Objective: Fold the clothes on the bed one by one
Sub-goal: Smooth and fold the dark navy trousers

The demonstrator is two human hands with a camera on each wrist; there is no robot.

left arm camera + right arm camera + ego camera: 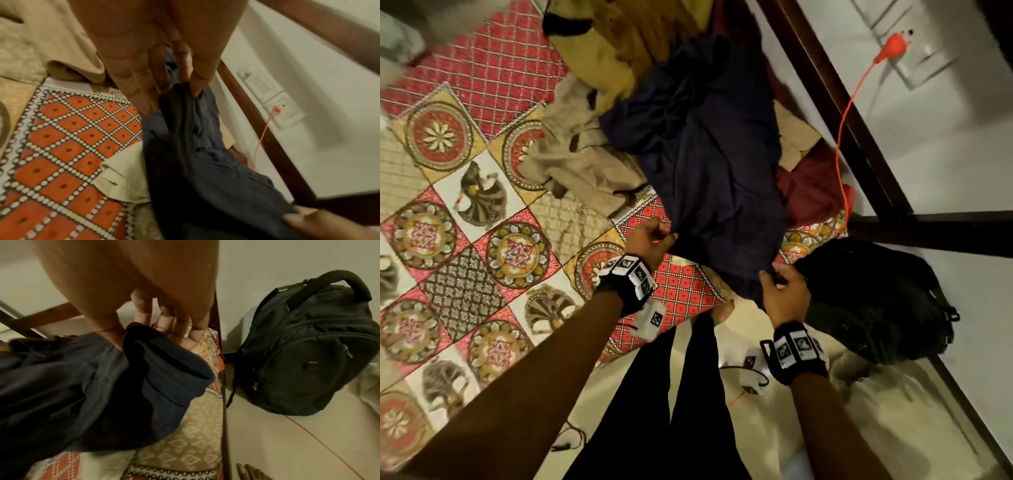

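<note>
navy garment (709,178) | edge pinched between left hand (650,240), right hand (784,291)

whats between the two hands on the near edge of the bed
In the head view, the hem of the dark navy cloth garment spans from the left hand to the right hand; both pinch it over the red patterned bedspread.

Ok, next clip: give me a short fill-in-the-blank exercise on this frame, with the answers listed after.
1. Both hands pinch the near edge of a ____-coloured garment.
2. The left hand and the right hand hold ____ garment.
3. On the floor beside the bed stands a black ____.
4. The cable plugged into the wall socket is ____.

Answers: navy; the same; backpack; orange
</note>
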